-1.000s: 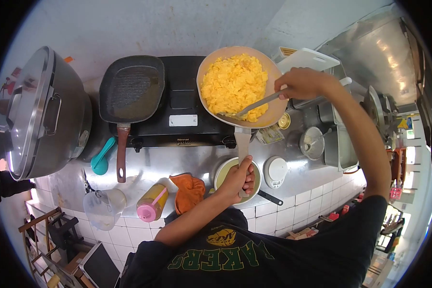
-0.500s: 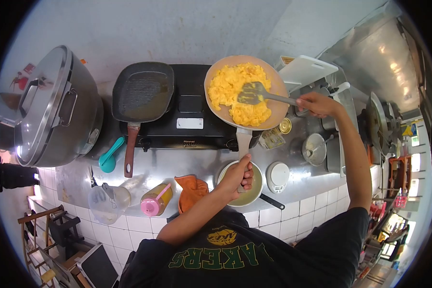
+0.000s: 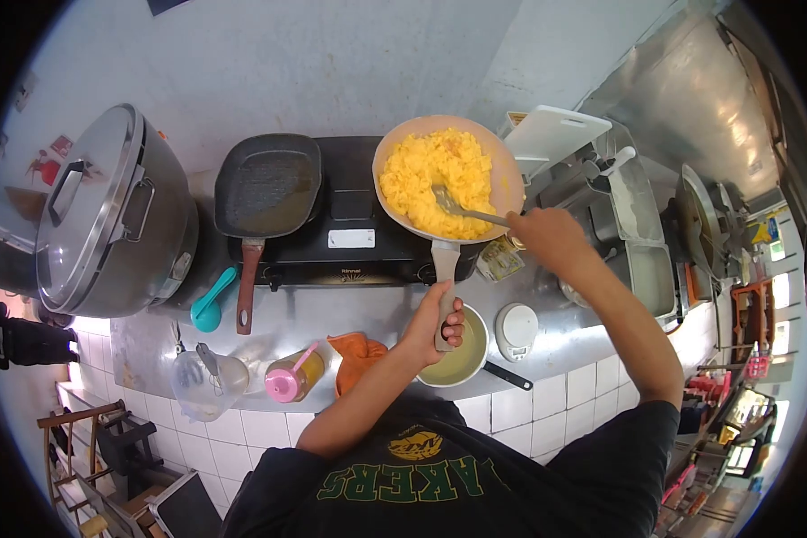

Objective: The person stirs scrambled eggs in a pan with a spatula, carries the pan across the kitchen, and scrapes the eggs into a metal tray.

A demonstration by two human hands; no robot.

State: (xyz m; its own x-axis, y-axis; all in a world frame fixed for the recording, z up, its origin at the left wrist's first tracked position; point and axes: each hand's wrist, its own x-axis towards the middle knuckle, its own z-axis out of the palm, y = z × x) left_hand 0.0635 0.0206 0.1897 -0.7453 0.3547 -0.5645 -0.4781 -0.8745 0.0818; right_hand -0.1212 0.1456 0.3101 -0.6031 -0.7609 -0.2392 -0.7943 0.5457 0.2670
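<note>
Left hand (image 3: 435, 325) fingers wrapped round beige pan handle (image 3: 445, 273), long axis running away toward round beige pan of yellow scrambled egg (image 3: 439, 179) on black stove (image 3: 350, 224); right hand (image 3: 547, 238) pinching grey slotted spatula (image 3: 453, 204), blade in egg.

Premises: a working kitchen, likely commercial. Evidence: a black two-burner gas stove (image 3: 350, 220) on a stainless-steel tabletop (image 3: 332, 309) with white-tiled front, a large lidded steel pot (image 3: 108, 215), a black ridged grill pan (image 3: 267, 186), and steel containers (image 3: 641, 233) alongside.
</note>
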